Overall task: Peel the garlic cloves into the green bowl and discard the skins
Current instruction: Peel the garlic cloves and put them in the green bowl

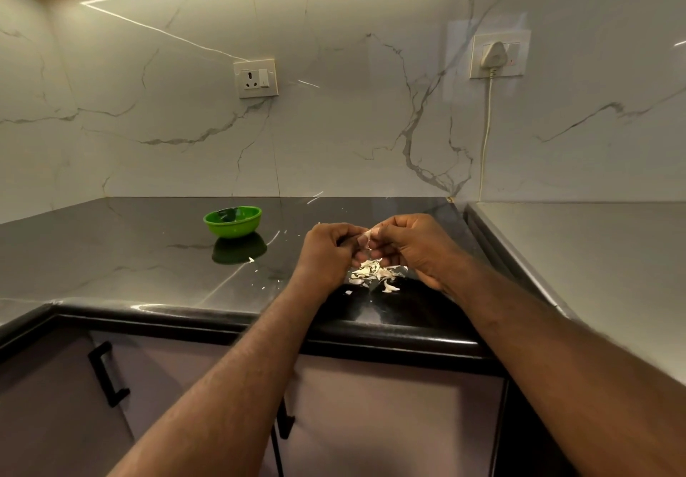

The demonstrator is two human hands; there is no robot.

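From the head camera, both hands meet above the black counter, near its front edge. The left hand is curled around a clove, and the right hand pinches at it from the other side, with a pale flap of skin showing between the fingertips. Most of the clove is hidden by the fingers, so how much skin is left on it is hard to say.

Just below the hands lies a loose pile of skins, which suggests peeling is well under way. A few stray flakes lie further left, near the bowl. The green bowl stands well apart from the hands, to the left and further back. Its inside shows only a dark sheen from this angle, so peeled cloves may be in it, but none can be made out. No unpeeled cloves show on the counter.

What seems left: finish this clove, carry it over to the bowl, then gather the pile and flakes and throw them out. No bin is in view.

Behind, the marble wall carries a socket and a plug whose cord hangs down to the counter. Below the edge is a cabinet with a black handle. Nothing lies between the hands and the bowl.
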